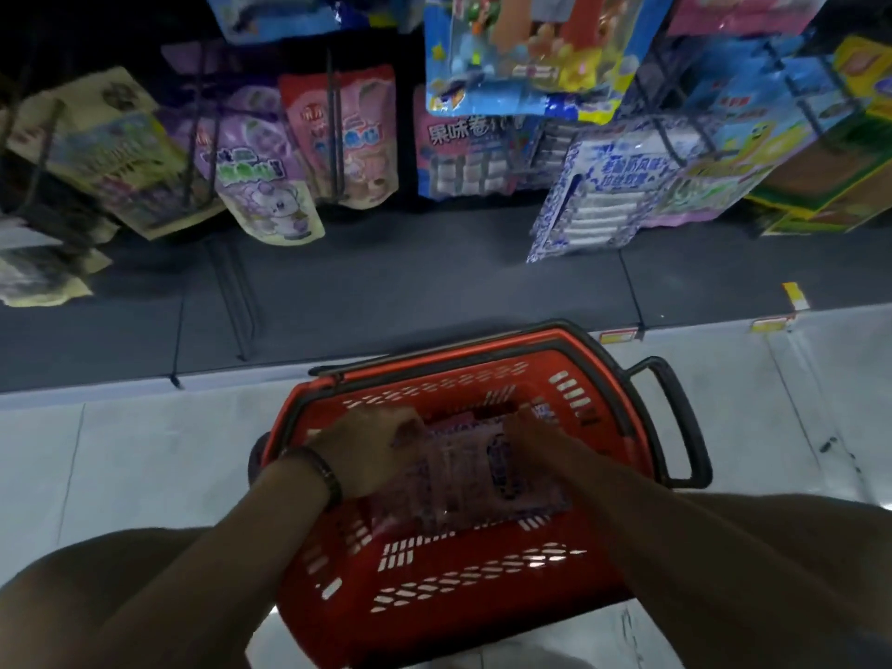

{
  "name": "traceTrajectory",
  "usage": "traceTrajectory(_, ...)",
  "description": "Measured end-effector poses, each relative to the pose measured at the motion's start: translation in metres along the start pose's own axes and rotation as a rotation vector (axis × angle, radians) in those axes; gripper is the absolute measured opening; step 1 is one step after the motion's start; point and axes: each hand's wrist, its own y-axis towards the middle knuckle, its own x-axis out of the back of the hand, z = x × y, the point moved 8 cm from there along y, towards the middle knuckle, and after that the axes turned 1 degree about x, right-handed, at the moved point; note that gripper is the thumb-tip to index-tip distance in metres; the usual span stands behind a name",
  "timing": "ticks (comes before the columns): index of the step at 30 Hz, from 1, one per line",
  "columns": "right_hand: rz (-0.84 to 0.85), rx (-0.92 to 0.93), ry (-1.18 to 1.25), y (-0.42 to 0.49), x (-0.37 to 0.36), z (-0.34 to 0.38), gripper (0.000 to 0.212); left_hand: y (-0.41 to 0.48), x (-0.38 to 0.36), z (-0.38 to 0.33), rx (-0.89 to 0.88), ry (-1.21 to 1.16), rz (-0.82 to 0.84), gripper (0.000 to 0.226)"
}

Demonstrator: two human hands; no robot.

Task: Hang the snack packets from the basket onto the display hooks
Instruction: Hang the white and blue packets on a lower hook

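Observation:
A red plastic basket (434,586) stands on the floor below me. Inside it lies a pink and purple snack packet (463,480), flat on others of the same kind. My left hand (371,446) grips the packet's left edge, fingers curled over it. My right hand (536,439) grips its upper right corner. Above, display hooks (333,123) stick out from a dark rack, carrying hung packets such as a purple one (260,156) and a red one (347,137).
A dark base shelf (434,292) runs under the hanging packets, with yellow price tags (618,336) on its front edge. The basket's black handle (675,422) juts out to the right. Blue and white packets (598,195) and yellow boxes (840,161) fill the right side. Pale floor tiles (135,456) surround the basket.

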Motion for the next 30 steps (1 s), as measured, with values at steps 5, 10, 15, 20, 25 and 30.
traceTrajectory(5, -0.082, -0.027, -0.022, 0.028, -0.008, -0.009, 0.067, 0.013, -0.007, 0.015, 0.023, 0.039, 0.079, 0.028)
traceTrajectory(10, -0.063, -0.032, -0.122, 0.078, -0.033, -0.028, 0.059, 0.021, -0.007, 0.018, 0.03, 0.011, 0.072, 0.027)
traceTrajectory(15, 0.072, 0.04, -0.247, 0.064, -0.017, 0.01, 0.041, 0.026, -0.007, 0.018, 0.031, 0.013, 0.077, 0.023)
traceTrajectory(20, 0.068, 0.146, -0.304, 0.051, -0.023, 0.021, 0.043, 0.02, -0.01, 0.012, 0.048, 0.037, 0.064, 0.028)
traceTrajectory(25, -0.011, 0.254, -0.294, -0.048, 0.057, 0.076, 0.042, 0.001, -0.011, -0.003, 0.063, 0.015, 0.018, 0.041)
traceTrajectory(30, -0.108, 0.365, -0.297, -0.124, 0.115, 0.105, 0.048, -0.025, -0.003, -0.036, 0.083, -0.084, 0.015, 0.062)
